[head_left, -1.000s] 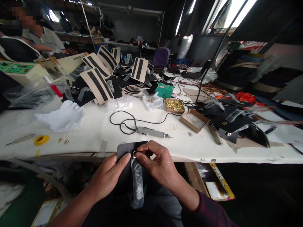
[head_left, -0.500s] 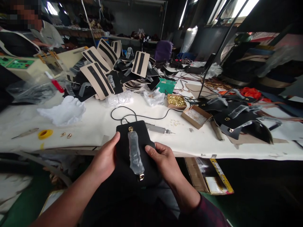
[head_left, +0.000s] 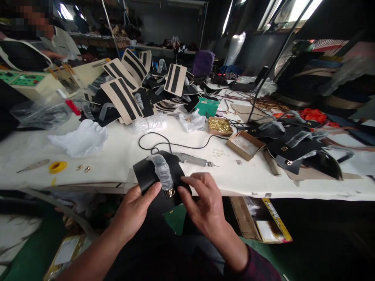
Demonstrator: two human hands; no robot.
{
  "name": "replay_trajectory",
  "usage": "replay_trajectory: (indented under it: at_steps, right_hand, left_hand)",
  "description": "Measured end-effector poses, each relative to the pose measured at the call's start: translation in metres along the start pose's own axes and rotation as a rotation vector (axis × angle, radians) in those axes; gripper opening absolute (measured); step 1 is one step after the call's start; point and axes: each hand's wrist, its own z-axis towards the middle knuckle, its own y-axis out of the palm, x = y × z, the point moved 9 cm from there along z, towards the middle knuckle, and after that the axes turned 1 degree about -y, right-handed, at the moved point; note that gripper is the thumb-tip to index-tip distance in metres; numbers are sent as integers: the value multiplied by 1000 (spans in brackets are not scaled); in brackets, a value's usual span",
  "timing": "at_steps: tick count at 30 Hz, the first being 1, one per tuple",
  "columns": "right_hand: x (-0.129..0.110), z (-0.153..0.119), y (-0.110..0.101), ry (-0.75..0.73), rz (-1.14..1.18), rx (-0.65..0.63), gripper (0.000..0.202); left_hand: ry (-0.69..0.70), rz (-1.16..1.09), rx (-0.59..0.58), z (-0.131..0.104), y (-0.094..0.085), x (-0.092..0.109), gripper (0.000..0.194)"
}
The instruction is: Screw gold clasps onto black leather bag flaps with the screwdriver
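My left hand [head_left: 136,207] grips the lower left edge of a black bag flap [head_left: 145,173], thumb on its face. Down the flap runs a handle [head_left: 161,171] wrapped in clear plastic. A gold clasp fitting [head_left: 170,192] sits at the handle's near end, and the far end's fitting does not show. At the flap's right edge is my right hand [head_left: 203,201], thumb and forefinger bent and apart near the clasp. Its other fingers are partly hidden. Behind the flap, a grey electric screwdriver [head_left: 193,160] with a black cord lies on the white table [head_left: 117,160].
Beige-and-black panels [head_left: 123,99] are heaped at the back. Toward the right stand a box of gold fittings [head_left: 219,125], an open cardboard box [head_left: 245,145] and black flaps [head_left: 293,146]. Yellow tape [head_left: 58,167] and white cloth [head_left: 80,138] lie left. Another person [head_left: 63,43] is at back left.
The flap has tipped and turned, its handle now bowed and its near clasp higher up. My left thumb has moved onto its face; my right fingers have loosened and spread.
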Motion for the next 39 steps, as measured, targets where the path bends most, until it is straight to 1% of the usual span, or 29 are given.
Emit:
replay_trajectory:
  at_steps: [2, 3, 5, 7, 9, 11, 12, 14, 16, 18, 20, 23, 26, 29, 32, 35, 37, 39]
  right_hand:
    - [-7, -5, 10, -32, -21, -97, 20]
    - [-8, -5, 14, -25, -11, -119, 18]
    - [-8, -4, 20, 18, 49, -140, 15]
    - [-3, -2, 25, 116, 132, -177, 11]
    - [5, -2, 30, 242, 196, -226, 6]
    - [7, -1, 35, 302, 206, -308, 8]
    - [5, 0, 36, 289, 186, -354, 9]
    - [-3, 4, 37, 217, 94, -421, 8]
    - [-10, 10, 35, 144, -40, -446, 10]
    - [-15, 14, 35, 98, -157, -479, 16]
    - [-17, 16, 38, 80, -225, -520, 23]
    - [-17, 16, 42, 113, -214, -557, 28]
    - [-14, 11, 45, 167, -139, -518, 34]
    - [-8, 3, 48, 263, 5, -431, 41]
    - [1, -9, 56, 411, 261, -340, 47]
    - [8, -21, 70, 597, 551, -281, 49]
    - [9, -27, 79, 706, 712, -241, 52]
    - [7, -29, 85, 772, 826, -201, 53]
  left_hand:
    - [43, 149, 14, 1, -3, 6, 50]
    - [61, 215, 22, 1, -4, 8, 50]
    - [114, 315, 83, -1, -8, 14, 50]
    - [150, 365, 118, -4, -10, 17, 50]
    - [161, 394, 129, -6, -10, 18, 48]
    - [164, 412, 131, -8, -10, 17, 46]
    - [168, 418, 131, -9, -9, 17, 45]
    - [190, 427, 134, -10, -8, 19, 43]
    - [228, 446, 140, -11, -6, 23, 42]
    - [264, 487, 152, -13, -4, 28, 40]
    - [288, 522, 166, -14, -3, 32, 40]
    - [300, 520, 204, -15, -5, 33, 42]
    - [267, 465, 236, -16, -7, 29, 45]
    - [224, 351, 282, -18, -9, 25, 45]
    - [198, 243, 331, -19, -10, 21, 48]
    - [197, 183, 363, -20, -9, 18, 47]
    - [201, 137, 379, -21, -10, 15, 45]
    - [196, 83, 387, -23, -10, 11, 45]
